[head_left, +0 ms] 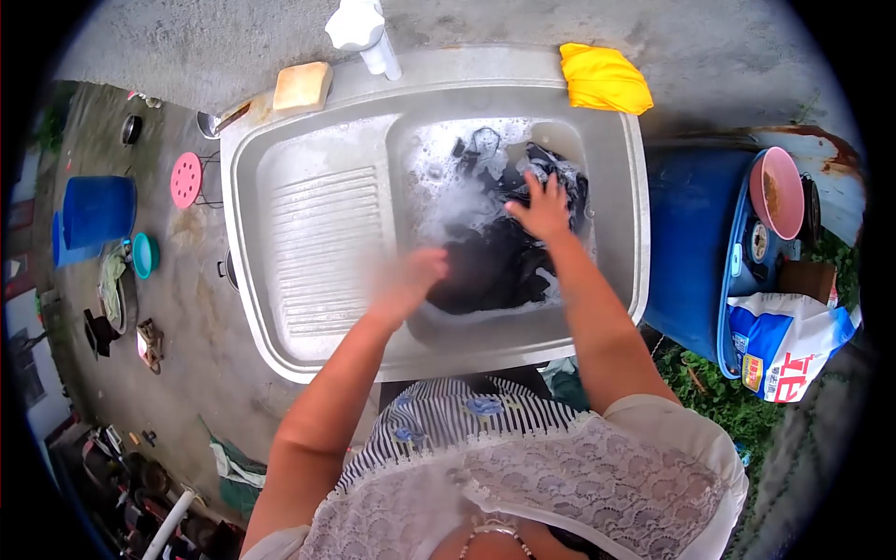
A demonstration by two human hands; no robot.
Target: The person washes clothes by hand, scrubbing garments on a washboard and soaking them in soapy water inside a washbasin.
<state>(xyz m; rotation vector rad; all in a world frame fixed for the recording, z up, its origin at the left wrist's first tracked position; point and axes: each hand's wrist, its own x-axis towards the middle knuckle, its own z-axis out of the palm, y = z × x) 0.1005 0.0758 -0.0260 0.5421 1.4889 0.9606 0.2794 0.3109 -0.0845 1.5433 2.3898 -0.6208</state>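
Dark wet laundry [490, 271] lies in soapy water in the right-hand basin of a pale laundry sink [621, 233]. My right hand [543, 210] is over the cloth at the basin's right side, palm down, fingers spread and nothing gripped. Motion smears my left hand [411, 280], which is at the left edge of the cloth, beside the divider; its fingers do not show clearly. To its left slopes the ribbed washboard [327, 252], wet and part of the sink. White suds [434, 201] float around the laundry.
A white tap [359, 33] stands behind the sink. On the back rim rest a soap block [301, 87] and a yellow cloth [605, 79]. At right, a blue barrel [686, 243] bears a pink bowl [782, 191] and a detergent bag [789, 345]. A pink stool [187, 180] stands left.
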